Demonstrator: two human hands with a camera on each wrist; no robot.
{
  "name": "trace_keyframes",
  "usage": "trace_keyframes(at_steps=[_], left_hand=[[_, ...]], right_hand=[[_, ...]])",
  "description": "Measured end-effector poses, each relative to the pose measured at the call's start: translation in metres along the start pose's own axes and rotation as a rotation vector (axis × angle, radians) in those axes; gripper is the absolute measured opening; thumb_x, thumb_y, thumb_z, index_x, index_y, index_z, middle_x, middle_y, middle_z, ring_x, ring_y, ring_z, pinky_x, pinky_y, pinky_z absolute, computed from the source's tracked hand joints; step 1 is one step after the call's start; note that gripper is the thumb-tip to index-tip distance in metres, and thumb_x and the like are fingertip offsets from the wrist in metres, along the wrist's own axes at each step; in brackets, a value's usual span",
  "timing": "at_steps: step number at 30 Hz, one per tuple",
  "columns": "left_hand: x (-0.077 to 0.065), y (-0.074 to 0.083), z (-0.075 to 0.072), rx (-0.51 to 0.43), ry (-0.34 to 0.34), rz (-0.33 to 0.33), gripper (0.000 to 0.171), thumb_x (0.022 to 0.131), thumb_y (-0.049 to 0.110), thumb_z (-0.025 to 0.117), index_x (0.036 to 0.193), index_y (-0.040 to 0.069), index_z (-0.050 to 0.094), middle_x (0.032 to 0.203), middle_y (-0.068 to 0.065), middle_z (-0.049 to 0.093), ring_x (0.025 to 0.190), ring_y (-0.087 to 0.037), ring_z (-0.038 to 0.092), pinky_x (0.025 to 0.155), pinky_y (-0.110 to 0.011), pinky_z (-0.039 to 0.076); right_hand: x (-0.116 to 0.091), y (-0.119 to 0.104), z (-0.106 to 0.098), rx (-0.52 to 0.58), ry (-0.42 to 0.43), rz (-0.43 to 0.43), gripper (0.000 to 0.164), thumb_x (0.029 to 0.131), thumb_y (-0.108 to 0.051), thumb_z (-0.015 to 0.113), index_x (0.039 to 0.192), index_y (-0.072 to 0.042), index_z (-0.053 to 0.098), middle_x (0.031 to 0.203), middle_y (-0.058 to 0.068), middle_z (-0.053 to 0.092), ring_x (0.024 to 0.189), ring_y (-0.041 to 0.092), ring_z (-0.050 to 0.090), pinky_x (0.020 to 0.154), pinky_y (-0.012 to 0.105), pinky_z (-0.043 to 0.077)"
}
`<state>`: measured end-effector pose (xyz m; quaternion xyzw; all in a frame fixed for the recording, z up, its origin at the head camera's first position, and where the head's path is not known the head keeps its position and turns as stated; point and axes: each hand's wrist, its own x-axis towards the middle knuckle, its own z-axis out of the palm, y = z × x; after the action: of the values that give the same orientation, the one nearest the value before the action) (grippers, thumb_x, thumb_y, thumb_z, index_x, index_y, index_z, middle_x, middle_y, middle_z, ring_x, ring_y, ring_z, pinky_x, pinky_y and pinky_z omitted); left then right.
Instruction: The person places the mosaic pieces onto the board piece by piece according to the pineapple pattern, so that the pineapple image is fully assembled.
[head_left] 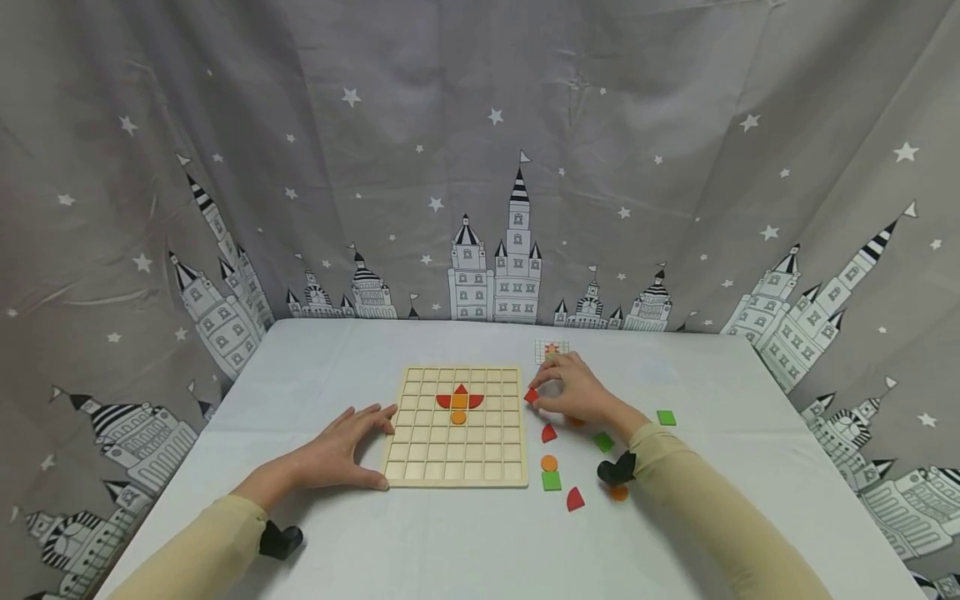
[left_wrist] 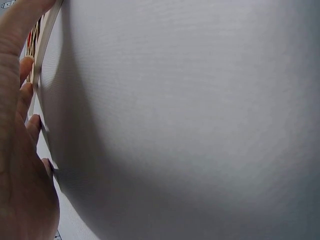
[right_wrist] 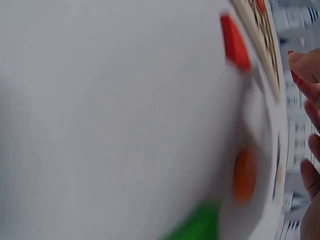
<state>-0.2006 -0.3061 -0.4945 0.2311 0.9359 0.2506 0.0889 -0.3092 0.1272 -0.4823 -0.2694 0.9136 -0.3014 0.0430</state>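
Note:
A pale wooden grid board lies on the white table. On it sit a red triangle, an orange square between two red quarter-circles, and an orange disc. My left hand is spread at the board's left side, thumb by the near corner and fingertips along the edge. Just right of the board, my right hand pinches a small red piece between thumb and finger. The right wrist view also shows this red piece, its outline partly covered by the fingers.
Loose pieces lie right of the board: red quarter-circles, green squares and orange discs, some under the right forearm. A patterned card lies behind the right hand. A grey castle-print curtain hangs behind the table.

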Motion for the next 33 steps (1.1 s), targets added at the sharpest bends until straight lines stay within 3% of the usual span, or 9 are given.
trace_keyframes(at_steps=[6,9,20,33], left_hand=[[-0.001,0.001,-0.001,-0.004,0.0,0.006,0.076,0.07,0.066,0.084,0.124,0.022,0.054,0.165,-0.009,0.034,0.152,-0.041,0.022,0.123,-0.063,0.005],[-0.001,0.0,-0.001,-0.009,-0.007,-0.003,0.076,0.07,0.066,0.084,0.125,0.023,0.053,0.165,-0.008,0.033,0.153,-0.041,0.021,0.124,-0.061,0.005],[0.002,-0.004,0.002,-0.004,-0.012,-0.018,0.078,0.068,0.07,0.083,0.125,0.026,0.052,0.166,-0.003,0.032,0.153,-0.037,0.021,0.125,-0.058,0.004],[0.0,-0.004,0.001,-0.004,-0.008,-0.007,0.078,0.069,0.069,0.083,0.126,0.025,0.051,0.166,-0.004,0.032,0.153,-0.037,0.02,0.125,-0.059,0.003]], right_hand=[[0.016,-0.03,0.02,-0.068,-0.043,-0.174,0.019,0.084,-0.03,0.082,0.102,-0.023,0.078,0.119,-0.004,0.062,0.126,0.026,0.045,0.11,0.05,0.038],[0.022,-0.041,0.028,-0.097,-0.063,-0.217,0.02,0.085,-0.031,0.081,0.103,-0.023,0.078,0.119,-0.006,0.061,0.119,0.02,0.045,0.106,0.046,0.04],[0.034,-0.051,0.049,-0.15,-0.107,-0.245,0.022,0.086,-0.036,0.08,0.106,-0.025,0.079,0.123,-0.006,0.061,0.121,0.019,0.044,0.107,0.041,0.039],[0.035,-0.057,0.051,-0.096,-0.112,-0.248,0.019,0.088,-0.028,0.079,0.107,-0.025,0.081,0.117,-0.008,0.061,0.118,0.018,0.044,0.105,0.04,0.04]])
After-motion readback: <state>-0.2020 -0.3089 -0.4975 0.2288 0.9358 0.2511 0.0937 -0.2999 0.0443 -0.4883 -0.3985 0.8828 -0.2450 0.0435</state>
